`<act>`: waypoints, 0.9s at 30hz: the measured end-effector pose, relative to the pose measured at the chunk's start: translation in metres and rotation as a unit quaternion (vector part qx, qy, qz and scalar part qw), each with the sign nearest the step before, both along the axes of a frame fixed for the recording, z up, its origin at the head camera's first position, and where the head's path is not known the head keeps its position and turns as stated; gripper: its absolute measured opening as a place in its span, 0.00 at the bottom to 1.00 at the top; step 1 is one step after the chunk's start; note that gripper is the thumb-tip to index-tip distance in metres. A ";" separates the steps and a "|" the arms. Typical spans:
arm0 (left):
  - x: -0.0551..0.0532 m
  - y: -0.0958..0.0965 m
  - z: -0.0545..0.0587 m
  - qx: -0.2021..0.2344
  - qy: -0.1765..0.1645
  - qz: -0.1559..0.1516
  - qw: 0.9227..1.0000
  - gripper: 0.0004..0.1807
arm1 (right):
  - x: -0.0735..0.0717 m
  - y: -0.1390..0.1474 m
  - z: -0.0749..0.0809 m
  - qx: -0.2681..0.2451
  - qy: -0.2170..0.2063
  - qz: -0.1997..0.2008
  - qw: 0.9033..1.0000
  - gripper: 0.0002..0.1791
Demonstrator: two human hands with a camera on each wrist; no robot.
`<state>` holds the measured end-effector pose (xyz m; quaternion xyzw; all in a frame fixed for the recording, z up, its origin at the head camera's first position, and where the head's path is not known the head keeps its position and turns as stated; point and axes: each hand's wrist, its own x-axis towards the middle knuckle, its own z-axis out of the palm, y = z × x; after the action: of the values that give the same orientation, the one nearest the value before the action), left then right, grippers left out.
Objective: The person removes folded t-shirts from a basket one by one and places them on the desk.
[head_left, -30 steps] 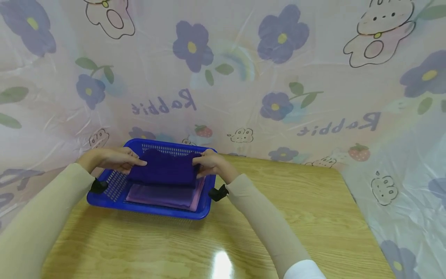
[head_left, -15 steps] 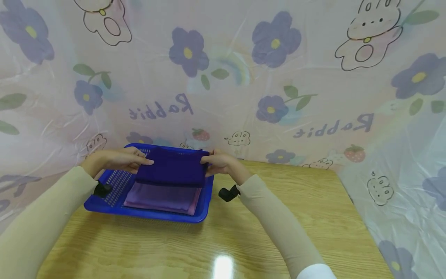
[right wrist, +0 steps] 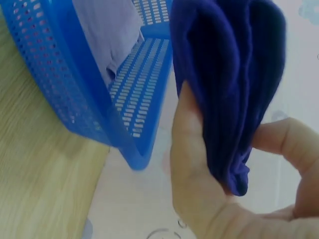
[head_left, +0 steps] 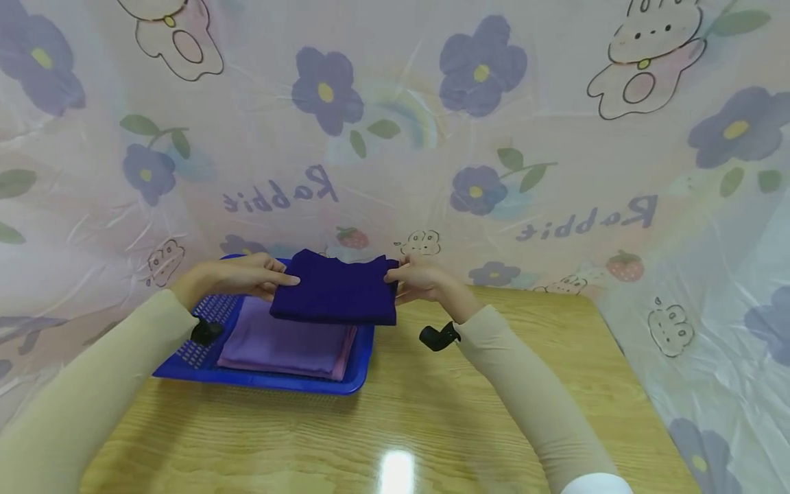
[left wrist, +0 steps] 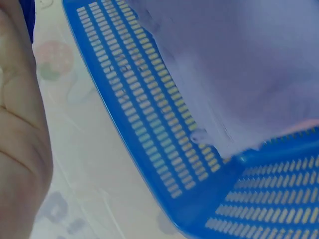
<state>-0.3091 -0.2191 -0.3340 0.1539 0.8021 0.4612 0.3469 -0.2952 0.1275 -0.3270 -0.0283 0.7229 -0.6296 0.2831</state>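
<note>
A folded dark purple garment [head_left: 336, 289] is held in the air over the back right part of a blue plastic basket [head_left: 271, 379]. My left hand [head_left: 249, 274] pinches its left end, thumb on top. At its right end, my right hand [head_left: 422, 280] grips the cloth between thumb and fingers; the right wrist view shows the thick folded layers of the garment [right wrist: 224, 89]. Below it in the basket lies a folded lilac cloth [head_left: 280, 343], with a pink cloth [head_left: 341, 365] showing at its edge. The left wrist view catches only part of the left hand [left wrist: 22, 134].
The basket stands at the left on a wood-grain table [head_left: 494, 412]. A printed curtain [head_left: 395, 137] with flowers and rabbits hangs right behind the table and along its right side. Dark wrist cameras sit on both wrists.
Both hands have lifted the dark purple garment up and to the right, from low in the basket to above its back right rim. More of the lilac cloth shows now.
</note>
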 end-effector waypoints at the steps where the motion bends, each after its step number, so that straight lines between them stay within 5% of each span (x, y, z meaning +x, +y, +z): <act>1: 0.000 0.003 0.001 0.001 0.002 -0.001 1.000 0.26 | 0.000 0.003 0.001 0.003 0.002 -0.003 1.000 0.16; 15: -0.006 0.040 0.003 0.032 -0.002 -0.016 0.999 0.25 | 0.006 0.043 0.007 -0.010 -0.005 -0.011 1.000 0.37; 27: -0.008 0.075 -0.003 0.046 0.038 -0.016 0.998 0.23 | 0.008 0.076 0.006 0.004 0.021 -0.037 0.999 0.21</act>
<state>-0.3170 -0.1442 -0.3374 0.1998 0.7903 0.4854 0.3159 -0.2870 0.2040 -0.3207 -0.0134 0.7319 -0.6360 0.2440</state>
